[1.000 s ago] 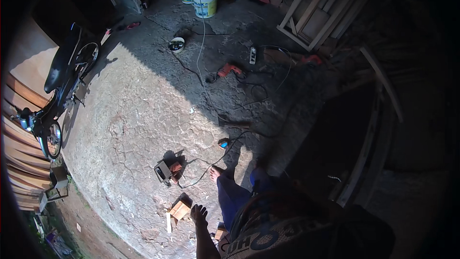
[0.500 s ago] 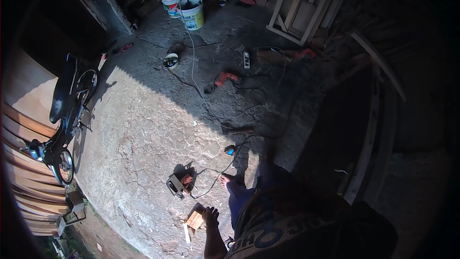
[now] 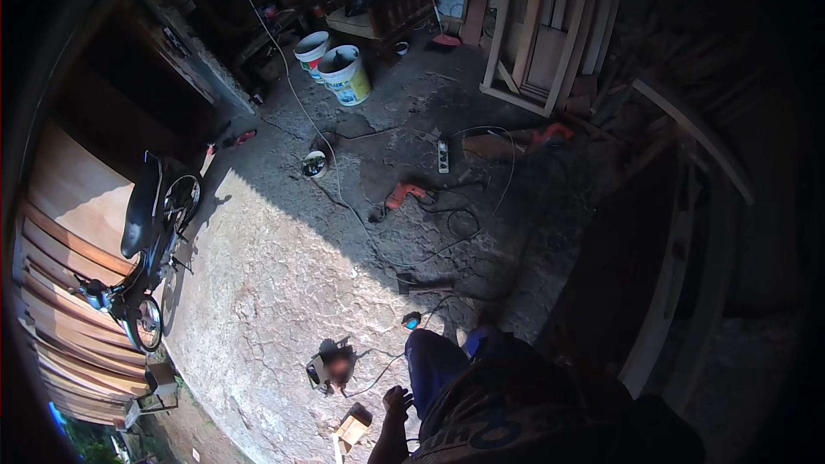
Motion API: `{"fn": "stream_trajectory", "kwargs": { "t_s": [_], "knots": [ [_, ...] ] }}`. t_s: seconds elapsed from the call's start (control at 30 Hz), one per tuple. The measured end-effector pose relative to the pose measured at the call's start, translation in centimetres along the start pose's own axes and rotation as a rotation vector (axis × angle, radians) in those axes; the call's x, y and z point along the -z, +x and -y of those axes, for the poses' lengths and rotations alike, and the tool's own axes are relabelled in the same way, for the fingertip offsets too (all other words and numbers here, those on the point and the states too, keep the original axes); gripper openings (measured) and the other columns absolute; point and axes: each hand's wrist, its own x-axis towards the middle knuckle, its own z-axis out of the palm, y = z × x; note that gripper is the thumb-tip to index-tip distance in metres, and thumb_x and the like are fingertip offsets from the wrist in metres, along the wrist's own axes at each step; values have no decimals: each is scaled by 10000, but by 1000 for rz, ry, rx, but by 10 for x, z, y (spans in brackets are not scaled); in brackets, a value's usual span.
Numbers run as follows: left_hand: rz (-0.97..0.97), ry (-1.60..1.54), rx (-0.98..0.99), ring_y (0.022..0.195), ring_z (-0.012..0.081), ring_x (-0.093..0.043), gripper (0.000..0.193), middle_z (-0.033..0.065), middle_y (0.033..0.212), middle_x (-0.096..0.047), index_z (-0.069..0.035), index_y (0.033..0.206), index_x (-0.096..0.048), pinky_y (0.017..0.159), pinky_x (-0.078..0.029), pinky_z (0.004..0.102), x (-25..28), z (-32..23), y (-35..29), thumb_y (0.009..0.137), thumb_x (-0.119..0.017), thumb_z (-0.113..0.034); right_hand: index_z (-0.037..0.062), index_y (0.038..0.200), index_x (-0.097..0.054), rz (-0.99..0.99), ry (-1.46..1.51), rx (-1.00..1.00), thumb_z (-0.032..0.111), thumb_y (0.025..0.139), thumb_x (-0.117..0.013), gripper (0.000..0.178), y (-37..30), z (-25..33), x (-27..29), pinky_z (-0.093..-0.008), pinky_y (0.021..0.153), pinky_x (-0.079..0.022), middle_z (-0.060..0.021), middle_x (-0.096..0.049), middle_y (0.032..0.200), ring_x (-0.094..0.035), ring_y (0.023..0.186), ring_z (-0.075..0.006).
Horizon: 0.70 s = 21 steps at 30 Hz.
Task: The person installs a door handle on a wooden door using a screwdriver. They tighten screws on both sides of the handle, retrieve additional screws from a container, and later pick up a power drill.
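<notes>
My left hand (image 3: 397, 399) hangs beside my bent left leg (image 3: 430, 365), its fingers loosely apart and nothing visible in them. Below and left of it a small light wooden box-like piece (image 3: 351, 431) lies on the sunlit ground, apart from the hand. A corded power tool (image 3: 331, 368) with a grey metal base and reddish body sits a little farther off; its exact kind is blurred. Just beyond my knee rests a small round blue-and-dark object (image 3: 412, 320). My right hand is out of sight.
An orange drill (image 3: 404, 196), a white power strip (image 3: 443, 156) and loose cables lie on cracked concrete. Two buckets (image 3: 344, 77) and a small tub (image 3: 314, 164) stand farther off. A motorbike (image 3: 142, 232) is at left; wooden frames (image 3: 537, 43) lean at the back right.
The view has tilted up, so the floor things sit lower in the picture. My left hand has moved from beside the wooden piece toward my leg, and my knees have come forward.
</notes>
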Motion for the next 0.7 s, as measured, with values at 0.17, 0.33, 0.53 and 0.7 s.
{"fn": "stream_trajectory", "kwargs": {
  "t_s": [0.17, 0.33, 0.53, 0.7],
  "knots": [
    [93, 153, -20, 848, 293, -704, 471, 173, 1143, -691, -25, 1343, -556, 711, -579, 429, -46, -36, 5, 982, -643, -313, 162, 1487, -426, -81, 153, -7, 446, 1010, -591, 579, 26, 23, 24, -392, 622, -545, -54, -621, 1048, -641, 806, -189],
    [124, 157, -15, 877, 292, -711, 466, 178, 1137, -686, -30, 1367, -520, 712, -583, 422, -115, -72, 35, 998, -620, -297, 160, 1513, -415, -180, 327, -11, 471, 1010, -587, 616, 58, 46, 55, -400, 634, -553, -60, -625, 1069, -652, 828, -196],
    [106, 210, -58, 873, 267, -714, 413, 137, 1115, -697, -60, 1324, -563, 682, -561, 376, -162, -124, 77, 1005, -611, -319, 165, 1566, -354, -2, 241, 63, 533, 992, -598, 724, 28, 212, 14, -347, 570, -532, -76, -642, 1072, -646, 727, -175],
    [287, -15, -91, 755, 125, -674, 206, 21, 947, -669, -123, 1112, -638, 574, -485, 247, -283, -170, 98, 979, -666, -278, 98, 1565, -387, 149, -41, -87, 567, 950, -651, 818, 63, 312, 5, -332, 620, -509, -162, -672, 1136, -634, 749, -167]
  ]
}}
